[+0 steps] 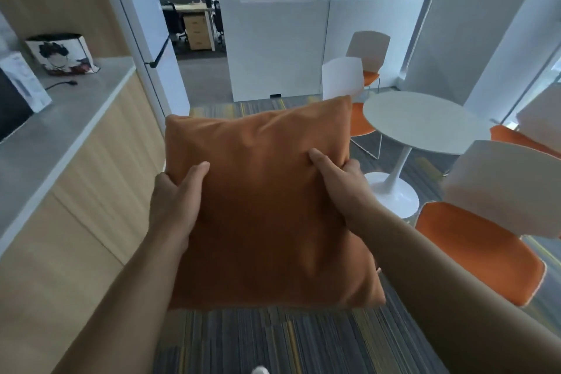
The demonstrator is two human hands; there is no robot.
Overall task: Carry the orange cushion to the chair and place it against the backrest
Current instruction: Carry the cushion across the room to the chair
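Orange cushion (pixel 267 203) held upright between both hands, above carpet. Left hand (pixel 176 194) clamps left edge, right hand (pixel 340 188) clamps right edge, thumbs on front. Chair (pixel 485 222) just right of right hand.

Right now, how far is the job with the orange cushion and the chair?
Done: the orange cushion is picked up, off any surface. In hand: the left hand and the right hand grip its two sides, carrying it over the carpet. Left: reach a chair, the nearest chair at the right by the round table, and set the cushion against its white backrest.
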